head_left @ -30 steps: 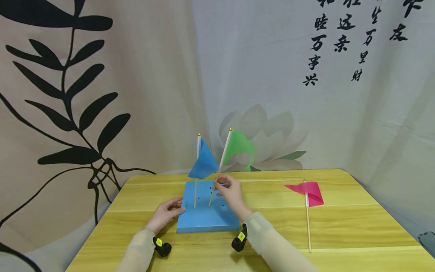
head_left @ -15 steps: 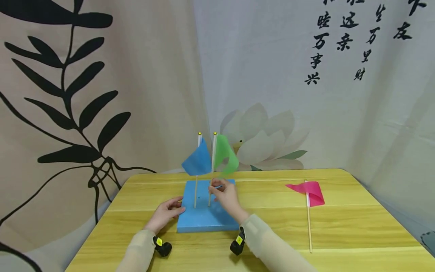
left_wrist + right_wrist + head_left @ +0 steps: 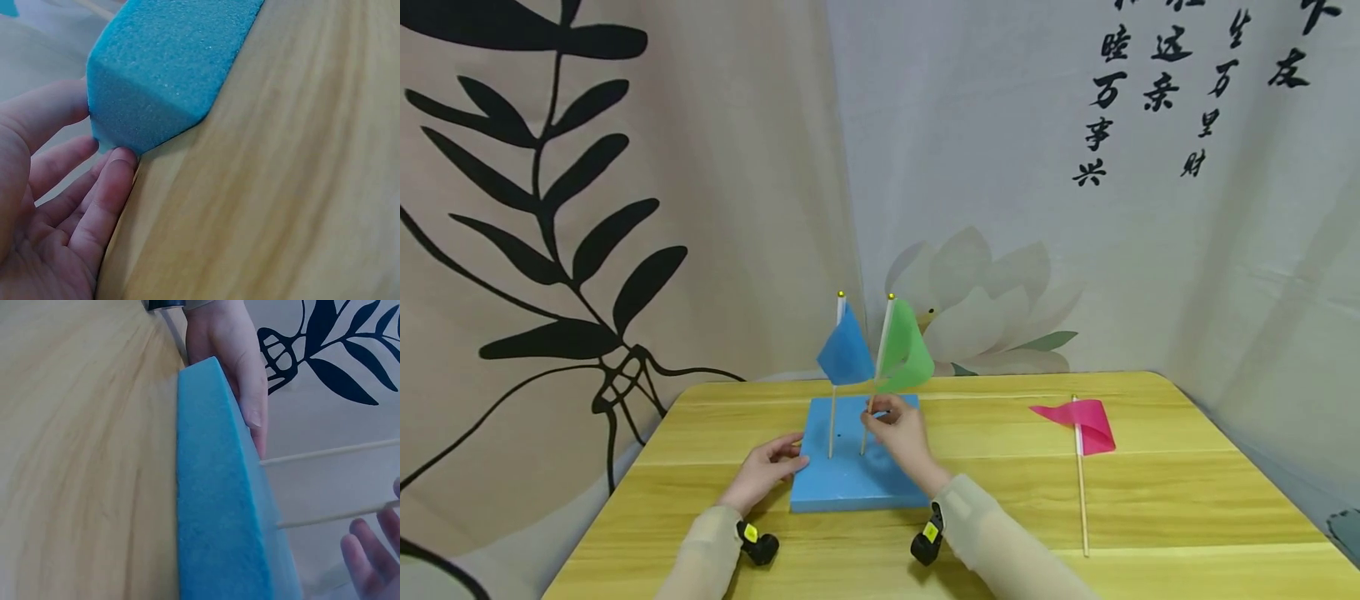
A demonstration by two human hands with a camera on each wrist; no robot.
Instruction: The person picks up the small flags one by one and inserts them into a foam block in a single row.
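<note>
A blue foam block [image 3: 859,490] with small holes lies on the table. My left hand [image 3: 762,475] holds its left edge, thumb on the top face and fingers against the side, as the left wrist view shows with the hand [image 3: 69,206] at a block corner. A blue flag [image 3: 846,350] stands upright in the block. Right of it, the green flag [image 3: 907,354] leans slightly right, its stick's foot at the block's top. My right hand [image 3: 904,433] pinches that stick low down. Two sticks meet the block in the right wrist view, the nearer stick [image 3: 331,516] by my right fingers.
A pink flag [image 3: 1092,427] on a thin stick lies to the right on the wooden table [image 3: 1000,475]. Behind the table hangs a pale curtain [image 3: 760,183] with plant prints and black writing.
My right hand has shifted slightly left and down along the green flag's stick. The stick swung left to nearly upright, then tipped a little right again. My left hand has stayed put.
</note>
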